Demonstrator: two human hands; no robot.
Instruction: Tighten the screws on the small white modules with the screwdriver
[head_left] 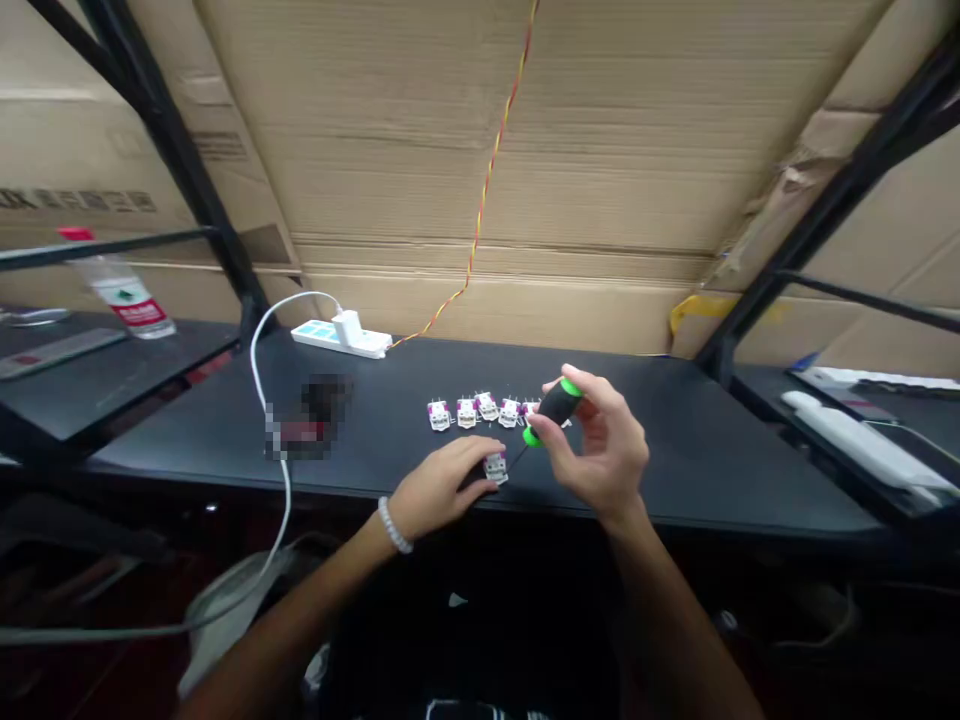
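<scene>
My left hand [442, 482], with a beaded bracelet at the wrist, grips a small white and purple part [496, 467] between thumb and fingers near the table's front edge. In my right hand [606, 445] is a screwdriver [559, 402] with a black and green handle, held tilted. Its thin shaft runs down and left to the white and purple part; whether the tip sits in a screw is too small to tell. Behind my hands several similar parts [466, 412] lie in a row, the right end partly hidden by my right hand and the screwdriver.
A white power strip [365, 345] with a plugged-in charger stands at the back left, its white cable [255, 365] crossing the table's left side. Nearby lies a blurred dark object [307, 420]. Black metal posts [810, 190] flank the table [712, 450]. A bottle [135, 300] stands far left.
</scene>
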